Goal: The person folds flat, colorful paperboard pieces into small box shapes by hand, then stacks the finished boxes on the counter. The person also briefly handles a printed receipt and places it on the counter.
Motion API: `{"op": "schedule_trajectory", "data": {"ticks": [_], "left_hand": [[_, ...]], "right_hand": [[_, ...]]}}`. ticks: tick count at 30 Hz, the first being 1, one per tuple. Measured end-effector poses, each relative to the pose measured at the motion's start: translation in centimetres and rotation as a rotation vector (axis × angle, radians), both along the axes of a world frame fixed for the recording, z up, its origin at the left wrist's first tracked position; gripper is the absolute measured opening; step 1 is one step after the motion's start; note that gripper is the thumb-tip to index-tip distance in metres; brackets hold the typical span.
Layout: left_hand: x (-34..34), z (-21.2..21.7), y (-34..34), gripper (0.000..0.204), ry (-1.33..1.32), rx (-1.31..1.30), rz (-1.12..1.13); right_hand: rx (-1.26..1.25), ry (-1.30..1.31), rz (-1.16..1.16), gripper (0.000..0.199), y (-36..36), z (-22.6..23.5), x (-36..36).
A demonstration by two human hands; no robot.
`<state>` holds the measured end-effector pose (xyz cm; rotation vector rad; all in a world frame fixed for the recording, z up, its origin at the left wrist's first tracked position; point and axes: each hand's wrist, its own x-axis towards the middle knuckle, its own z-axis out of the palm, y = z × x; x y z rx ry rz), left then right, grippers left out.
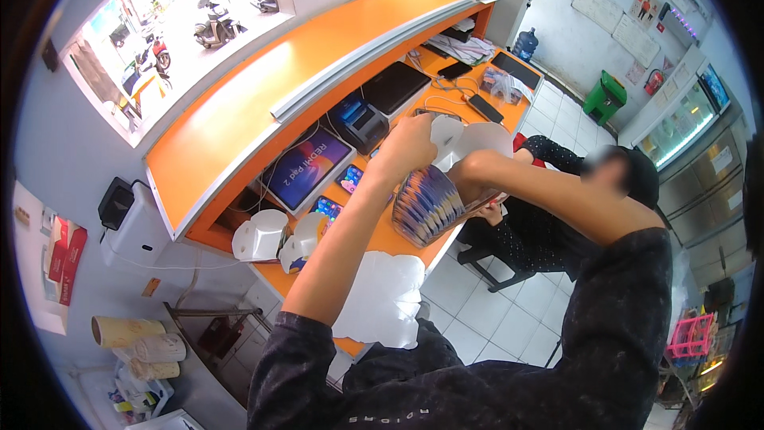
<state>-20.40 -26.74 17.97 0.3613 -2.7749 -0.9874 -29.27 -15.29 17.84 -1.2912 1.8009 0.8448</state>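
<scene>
1 blue water jug (525, 44) stands by the wall (552, 16), 1 green bin (605, 98) on floor tiles (563, 121), 1 red extinguisher (654, 82) near a lit fridge (676, 129).

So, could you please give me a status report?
Left hand at patterned paper boxes; right hand beside them, fingers hidden; seated person close by.

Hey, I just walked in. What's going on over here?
Someone in a dark shirt is handling a stack of patterned cartons by an orange counter. Their left hand is at the far side of the stack and their right hand on its right; the fingers are mostly hidden, so the grip is unclear. Two open cartons stand toward the counter's left end, and a white cardboard sheet lies nearer the body. Another person sits on the right.
</scene>
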Motion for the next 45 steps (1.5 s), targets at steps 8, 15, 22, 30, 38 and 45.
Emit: {"op": "schedule_trajectory", "data": {"ticks": [8, 15, 22, 30, 38, 45], "left_hand": [[0.1, 0.1, 0.2, 0.035, -0.08, 0.115, 0.018], [0.0, 0.0, 0.2, 0.033, -0.108, 0.065, 0.064], [1.6, -0.7, -0.3, 0.051, 0.053, 0.309, 0.084], [3.9, -3.1, -0.8, 0.07, 0.102, 0.669, -0.068], [3.9, -11.2, 2.8, 0.068, 0.456, 0.72, 0.009], [4.7, -7.8, 2.4, 0.058, 0.597, 0.643, 0.082]], "right_hand": [[-0.143, 0.049, 0.189, 0.07, 2.0, -2.6, -2.2], [-0.081, 0.004, 0.099, 0.053, 1.7, 3.2, 1.0], [-0.407, -0.2, -0.146, 0.05, 4.8, 7.5, 2.2], [-1.977, 0.174, -0.502, 0.044, 13.9, 3.5, 7.5], [-2.445, -0.716, -1.28, 0.074, 6.5, -12.8, 6.6], [-2.23, -1.181, -1.342, 0.084, 6.1, -13.7, 3.7]]}}
